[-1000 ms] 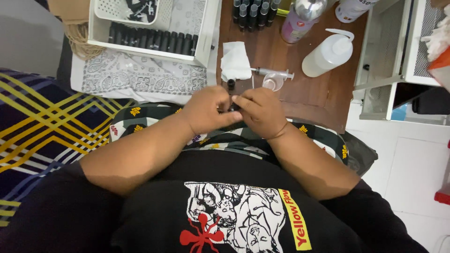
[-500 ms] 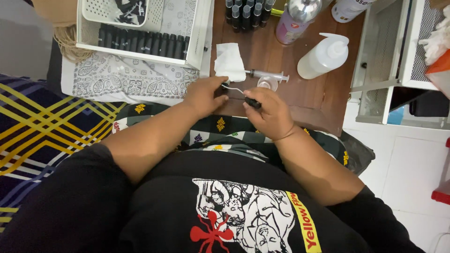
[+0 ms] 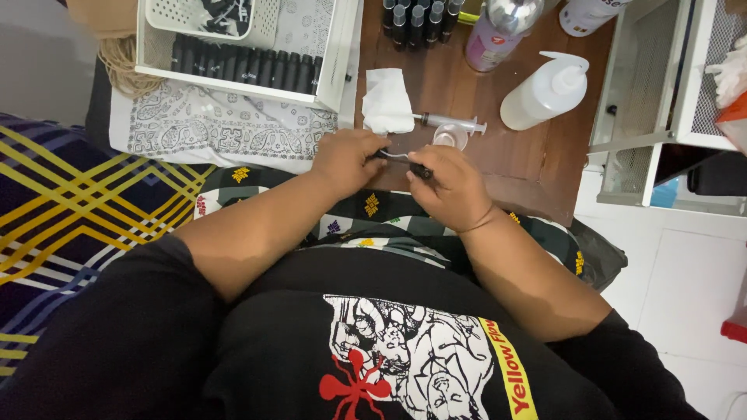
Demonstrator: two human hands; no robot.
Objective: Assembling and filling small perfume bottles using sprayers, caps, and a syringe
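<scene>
My left hand [image 3: 347, 159] and my right hand [image 3: 450, 185] meet over the near edge of a brown wooden table [image 3: 545, 163]. Between them they pinch a small dark vial [image 3: 401, 159] with a thin pale stem; most of it is hidden by my fingers. Just beyond my hands lie a clear syringe [image 3: 451, 121], a small clear cup [image 3: 450, 137] and a folded white tissue [image 3: 387, 101].
A white tray [image 3: 336, 70] with a row of dark vials [image 3: 241, 68] sits on a patterned cloth [image 3: 226, 136] at left. More dark bottles [image 3: 416, 17], a pink bottle [image 3: 498, 35] and a white squeeze bottle [image 3: 545, 93] stand behind. A white wire rack [image 3: 661, 93] is at right.
My hands have shifted slightly up and away from my body toward the table edge, still working the small vial between them.
</scene>
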